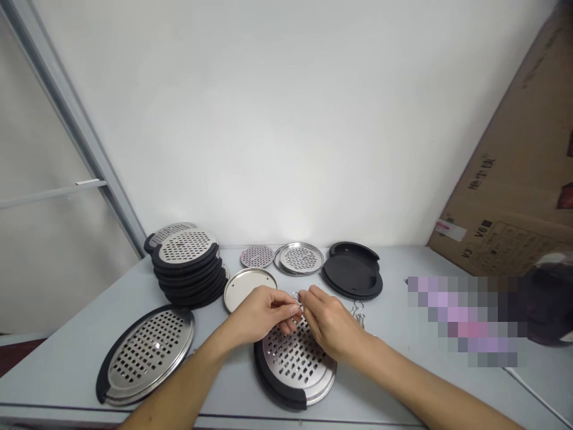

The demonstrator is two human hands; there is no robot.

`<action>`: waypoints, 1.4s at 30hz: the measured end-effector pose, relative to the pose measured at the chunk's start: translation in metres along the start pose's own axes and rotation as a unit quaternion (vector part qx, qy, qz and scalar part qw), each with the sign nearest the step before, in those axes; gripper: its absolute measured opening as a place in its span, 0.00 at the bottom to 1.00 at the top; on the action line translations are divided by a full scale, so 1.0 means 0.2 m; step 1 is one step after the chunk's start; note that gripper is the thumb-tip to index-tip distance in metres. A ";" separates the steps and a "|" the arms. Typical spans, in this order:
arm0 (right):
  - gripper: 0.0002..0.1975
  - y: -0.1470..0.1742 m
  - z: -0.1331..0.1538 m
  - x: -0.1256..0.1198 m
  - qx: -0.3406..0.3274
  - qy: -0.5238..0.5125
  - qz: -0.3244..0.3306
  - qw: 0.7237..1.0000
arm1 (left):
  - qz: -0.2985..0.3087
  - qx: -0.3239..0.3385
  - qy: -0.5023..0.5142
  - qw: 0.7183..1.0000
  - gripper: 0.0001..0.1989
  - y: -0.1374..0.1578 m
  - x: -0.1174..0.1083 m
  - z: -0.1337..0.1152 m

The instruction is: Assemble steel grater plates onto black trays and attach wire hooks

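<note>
My left hand [264,313] and my right hand [331,322] meet above a round perforated metal disc [293,358] with a black curved rim piece along its left and lower edge. Between my pinched fingertips is a small bent metal wire ring [296,295]; most of it is hidden by the fingers. Both hands are closed on it. Just right of my right hand lie more small wire rings [359,307]. Behind my left hand is a shallow round metal tray [246,286] with small holes.
A stack of black-rimmed perforated discs [190,269] stands at back left; another such disc [147,352] lies in front. Further back are a loose perforated plate [256,257], nested round metal pieces [301,258] and black round holders [352,272]. A cardboard box [505,197] leans at right.
</note>
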State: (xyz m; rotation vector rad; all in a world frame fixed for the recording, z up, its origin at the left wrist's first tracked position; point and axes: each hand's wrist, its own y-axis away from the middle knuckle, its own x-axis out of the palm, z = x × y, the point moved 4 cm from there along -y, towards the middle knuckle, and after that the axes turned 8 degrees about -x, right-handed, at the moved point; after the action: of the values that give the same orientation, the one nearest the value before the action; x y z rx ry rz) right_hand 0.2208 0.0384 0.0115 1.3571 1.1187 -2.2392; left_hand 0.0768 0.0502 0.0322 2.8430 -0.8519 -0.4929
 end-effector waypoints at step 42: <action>0.18 -0.06 -0.02 -0.13 0.027 -0.210 0.056 0.976 | -0.103 0.091 -0.051 0.989 0.09 -0.01 -0.04 -0.01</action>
State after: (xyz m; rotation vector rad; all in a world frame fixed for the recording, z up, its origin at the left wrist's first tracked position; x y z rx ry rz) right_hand 0.2293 0.0456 0.0379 0.8763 0.8180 -2.3358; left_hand 0.0725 0.0560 0.0365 3.1169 -0.6514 -0.6191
